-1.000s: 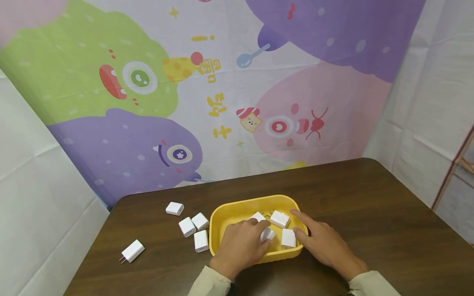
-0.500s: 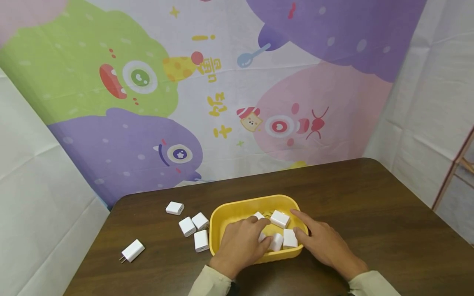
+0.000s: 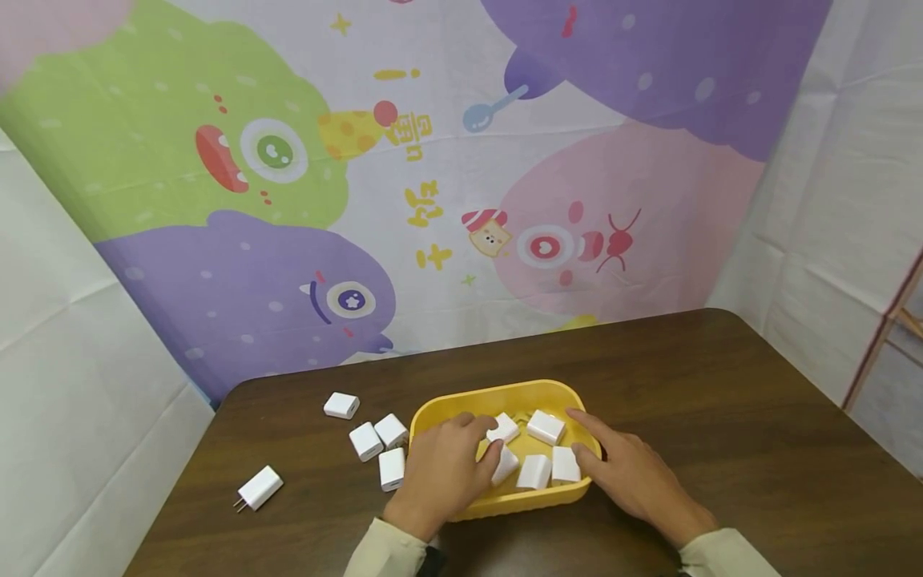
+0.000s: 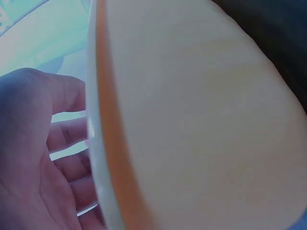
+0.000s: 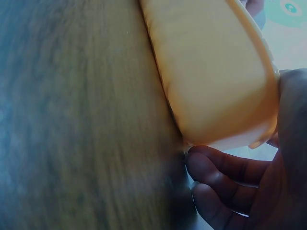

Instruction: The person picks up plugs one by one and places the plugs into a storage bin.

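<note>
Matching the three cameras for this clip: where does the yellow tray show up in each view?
Head: the yellow tray sits low and centre on the table, between the left hand and right hand.
Left wrist: its outer wall fills most of the frame, fingers at lower left.
Right wrist: its outer wall is at upper right, fingers below.
Shared landmark: the tray's rounded rim.

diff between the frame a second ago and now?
The left hand let go of the white charger it held a second ago and drew back toward the tray's left rim; that charger now lies in the yellow tray beside the others. The right hand stayed on the tray's right rim, and the five chargers on the table left of the tray did not move.
</note>
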Tool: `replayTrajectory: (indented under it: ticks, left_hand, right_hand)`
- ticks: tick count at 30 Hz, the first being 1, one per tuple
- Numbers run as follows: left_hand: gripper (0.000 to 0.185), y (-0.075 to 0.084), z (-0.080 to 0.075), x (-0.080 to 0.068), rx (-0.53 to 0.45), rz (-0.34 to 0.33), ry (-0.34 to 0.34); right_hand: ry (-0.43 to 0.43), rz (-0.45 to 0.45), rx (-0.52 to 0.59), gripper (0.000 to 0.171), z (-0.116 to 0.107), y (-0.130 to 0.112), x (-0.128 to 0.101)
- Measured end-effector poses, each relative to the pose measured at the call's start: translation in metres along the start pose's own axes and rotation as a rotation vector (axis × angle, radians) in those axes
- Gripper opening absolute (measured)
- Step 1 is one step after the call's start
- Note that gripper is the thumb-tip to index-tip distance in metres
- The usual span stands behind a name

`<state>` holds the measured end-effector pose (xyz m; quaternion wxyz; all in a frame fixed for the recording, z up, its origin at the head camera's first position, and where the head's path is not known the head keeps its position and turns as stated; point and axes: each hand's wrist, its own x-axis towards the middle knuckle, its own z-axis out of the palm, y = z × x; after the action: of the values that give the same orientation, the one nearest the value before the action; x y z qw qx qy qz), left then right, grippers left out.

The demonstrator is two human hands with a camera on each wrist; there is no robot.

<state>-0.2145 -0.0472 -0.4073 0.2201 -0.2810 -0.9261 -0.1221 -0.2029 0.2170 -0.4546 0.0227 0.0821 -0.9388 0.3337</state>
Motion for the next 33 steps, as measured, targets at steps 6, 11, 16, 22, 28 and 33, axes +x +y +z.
replayTrajectory:
  ticks: [6,11,16,22,28,33]
  left_hand:
    - [0.017,-0.005,-0.005,-0.006,0.023,-0.022,0.046]
    - [0.017,-0.015,-0.011,-0.013,0.014,-0.014,0.126]
    - [0.022,-0.031,-0.017,-0.019,0.021,-0.041,0.18]
    - [0.023,-0.042,-0.021,-0.029,0.021,-0.089,0.188]
    - [0.025,-0.054,-0.019,-0.04,-0.002,-0.128,0.241]
    - [0.014,-0.065,-0.019,-0.049,-0.021,-0.224,0.266]
  right_hand:
    - [-0.002,-0.003,-0.002,0.051,-0.001,0.001,-0.001]
    - [-0.009,0.01,0.003,0.051,0.001,-0.001,0.0]
    - [-0.013,0.006,0.004,0.052,0.001,-0.001,0.001]
    - [-0.014,0.006,0.006,0.052,-0.001,0.0,0.001]
    - [-0.021,0.011,0.011,0.052,-0.001,0.0,0.0]
    - [-0.016,0.006,0.005,0.052,-0.001,-0.001,0.001]
